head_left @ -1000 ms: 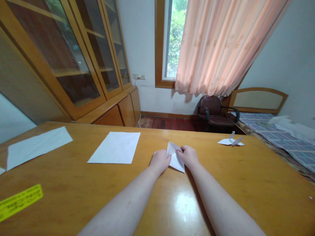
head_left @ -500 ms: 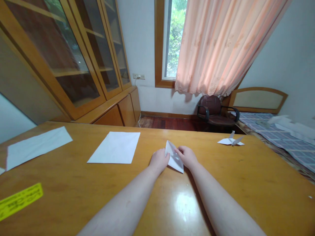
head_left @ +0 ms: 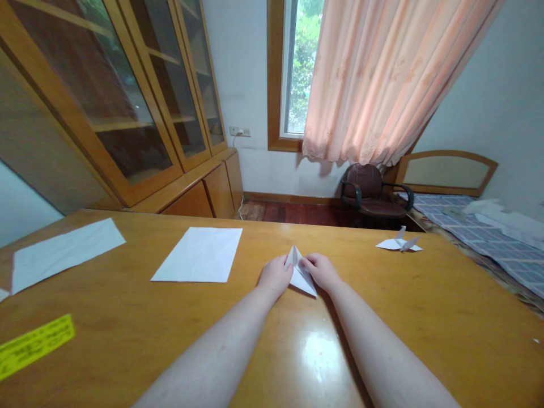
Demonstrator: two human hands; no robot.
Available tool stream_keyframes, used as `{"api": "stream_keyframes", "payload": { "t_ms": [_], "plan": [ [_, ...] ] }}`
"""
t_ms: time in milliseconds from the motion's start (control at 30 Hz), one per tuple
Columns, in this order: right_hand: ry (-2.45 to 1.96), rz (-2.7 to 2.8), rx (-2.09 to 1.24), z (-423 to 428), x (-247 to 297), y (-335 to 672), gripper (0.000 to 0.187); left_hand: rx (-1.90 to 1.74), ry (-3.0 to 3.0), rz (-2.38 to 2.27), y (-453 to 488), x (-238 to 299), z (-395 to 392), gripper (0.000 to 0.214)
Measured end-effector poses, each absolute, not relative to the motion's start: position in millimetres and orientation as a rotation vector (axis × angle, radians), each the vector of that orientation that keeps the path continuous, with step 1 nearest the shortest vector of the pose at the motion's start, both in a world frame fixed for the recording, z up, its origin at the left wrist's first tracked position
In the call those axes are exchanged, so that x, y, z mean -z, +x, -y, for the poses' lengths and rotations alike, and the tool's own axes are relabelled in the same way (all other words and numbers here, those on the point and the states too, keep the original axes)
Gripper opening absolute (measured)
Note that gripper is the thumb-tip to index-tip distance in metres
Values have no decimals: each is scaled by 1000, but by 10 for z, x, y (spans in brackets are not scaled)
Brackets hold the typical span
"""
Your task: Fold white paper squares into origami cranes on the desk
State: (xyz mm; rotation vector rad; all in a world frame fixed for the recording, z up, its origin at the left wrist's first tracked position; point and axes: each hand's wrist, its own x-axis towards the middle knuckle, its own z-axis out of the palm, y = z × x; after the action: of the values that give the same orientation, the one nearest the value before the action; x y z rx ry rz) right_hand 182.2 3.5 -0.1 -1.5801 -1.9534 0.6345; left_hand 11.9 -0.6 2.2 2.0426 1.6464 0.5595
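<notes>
A small folded white paper (head_left: 301,276) lies pointed at both ends on the wooden table (head_left: 408,317), between my two hands. My left hand (head_left: 275,276) pinches its left edge with closed fingers. My right hand (head_left: 322,271) grips its right side near the top point, fingers curled. Both forearms reach in from the bottom of the view.
A flat white sheet (head_left: 199,255) lies left of my hands, and another sheet (head_left: 63,252) sits at the far left edge. A yellow label (head_left: 34,344) is stuck near the front left. A finished folded paper shape (head_left: 399,242) rests at the back right. A chair (head_left: 374,195) and a bed (head_left: 488,238) stand beyond the table.
The folded paper has been pressed narrower and flatter between my fingers, and both hands have shifted very slightly away from me.
</notes>
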Motion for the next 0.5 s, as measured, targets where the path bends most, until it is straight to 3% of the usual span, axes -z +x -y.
{"api": "stream_keyframes", "payload": {
  "t_ms": [300,500],
  "plan": [
    [-1528,2007,-649,-37,2,1813,23,-638,1958,-1585,111,-36,-1,29],
    [-1511,2060,-614,-55,4,1817,30,-753,1873,-1504,92,-26,-8,36]
  ]
}}
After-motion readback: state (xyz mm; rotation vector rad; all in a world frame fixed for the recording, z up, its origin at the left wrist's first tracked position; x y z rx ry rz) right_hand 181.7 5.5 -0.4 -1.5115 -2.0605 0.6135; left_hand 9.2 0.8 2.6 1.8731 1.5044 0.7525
